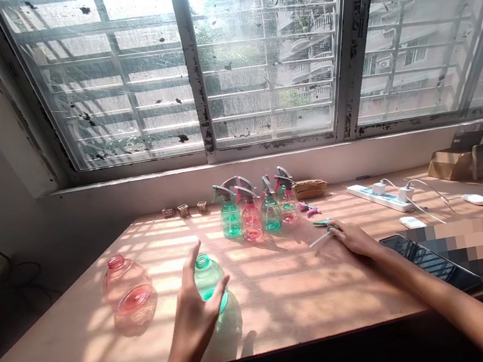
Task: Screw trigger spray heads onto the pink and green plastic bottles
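Note:
My left hand (197,303) is open, thumb and fingers spread beside a green see-through bottle (205,276) without a top. The bottle stands upright on the table, partly hidden behind the hand. Farther right, my right hand (354,239) has its fingertips closed on a spray head with a green trigger (322,223) and a thin pale tube (320,239), low over the tabletop. Most of the spray head is covered by the fingers. To the left stands a pink see-through bottle (128,283), also topless.
Several green and pink spray bottles (251,219) with heads on stand near the wall. Small pink and purple spray parts (310,209) lie beside them. A woven basket (310,188), a power strip (379,197), a cardboard box (459,163) and a dark tablet (431,263) occupy the right.

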Motion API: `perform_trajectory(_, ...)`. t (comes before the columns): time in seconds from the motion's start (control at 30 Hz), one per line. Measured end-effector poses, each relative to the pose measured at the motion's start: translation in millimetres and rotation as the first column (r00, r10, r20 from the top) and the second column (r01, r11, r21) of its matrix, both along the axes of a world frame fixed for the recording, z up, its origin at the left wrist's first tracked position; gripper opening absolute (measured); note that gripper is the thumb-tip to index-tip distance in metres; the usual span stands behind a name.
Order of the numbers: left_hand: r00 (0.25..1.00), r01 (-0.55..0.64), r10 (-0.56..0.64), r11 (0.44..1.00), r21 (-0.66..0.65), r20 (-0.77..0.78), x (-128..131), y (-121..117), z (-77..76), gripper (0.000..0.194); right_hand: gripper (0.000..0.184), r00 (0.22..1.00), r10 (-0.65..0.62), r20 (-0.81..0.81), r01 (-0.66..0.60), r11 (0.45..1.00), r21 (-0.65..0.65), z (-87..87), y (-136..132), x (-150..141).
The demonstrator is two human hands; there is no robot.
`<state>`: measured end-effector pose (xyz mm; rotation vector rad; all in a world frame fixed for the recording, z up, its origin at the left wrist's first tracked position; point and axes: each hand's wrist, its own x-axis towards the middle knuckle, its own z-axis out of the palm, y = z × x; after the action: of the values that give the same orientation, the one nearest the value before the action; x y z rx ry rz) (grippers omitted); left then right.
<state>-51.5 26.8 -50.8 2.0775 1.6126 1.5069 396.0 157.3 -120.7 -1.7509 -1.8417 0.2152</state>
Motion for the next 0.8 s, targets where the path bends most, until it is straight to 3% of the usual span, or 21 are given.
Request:
perform_trajectory(0.17,0.992,0.119,-0.120,0.992,0.040,0.028,39.9,-15.2,-41.7,0.075,0.036,0.988,0.140,-0.069,-0.137,0.990,0.043,-2.1,-80.9,-28.9)
perform_trajectory(0.23,0.988,0.152,-0.152,0.988,-0.001,0.038,46.6,-15.2,-50.3,0.080,0.034,0.944,0.160,-0.290,-0.136,0.986,0.099,-2.9,-103.7,-45.8)
perform_trajectory(0.3,0.987,0.150,-0.142,0.984,-0.100,0.078,48.4,-14.2,-55.0,0.084,0.040,0.849,0.133,-0.511,-0.078,0.989,0.128,-3.6,-116.5,-61.7)
perform_trajectory(0.37,0.990,0.113,-0.097,0.981,-0.160,0.105,48.0,-13.9,-57.7,0.082,0.044,0.783,0.098,-0.614,0.016,0.984,0.178,-2.8,-121.7,-74.4)
perform_trajectory(0.43,0.995,0.076,-0.067,0.989,-0.123,0.079,47.6,-15.3,-58.9,0.077,0.043,0.792,0.081,-0.605,0.119,0.952,0.284,1.9,-124.0,-83.3)
perform_trajectory(0.57,0.988,0.100,-0.101,0.995,-0.015,-0.117,51.3,-21.4,-56.7,0.081,0.039,0.834,0.081,-0.547,0.261,0.814,0.518,27.4,-132.9,-92.0)
perform_trajectory(0.67,0.958,0.136,-0.133,0.991,-0.007,-0.252,55.7,-24.9,-53.1,0.089,0.036,0.876,0.053,-0.479,0.301,0.717,0.629,49.1,-143.4,-94.1)
perform_trajectory(0.8,0.919,0.131,-0.106,0.991,0.040,-0.379,58.0,-25.4,-50.6,0.092,0.033,0.924,0.006,-0.381,0.284,0.656,0.699,58.4,-150.3,-96.1)
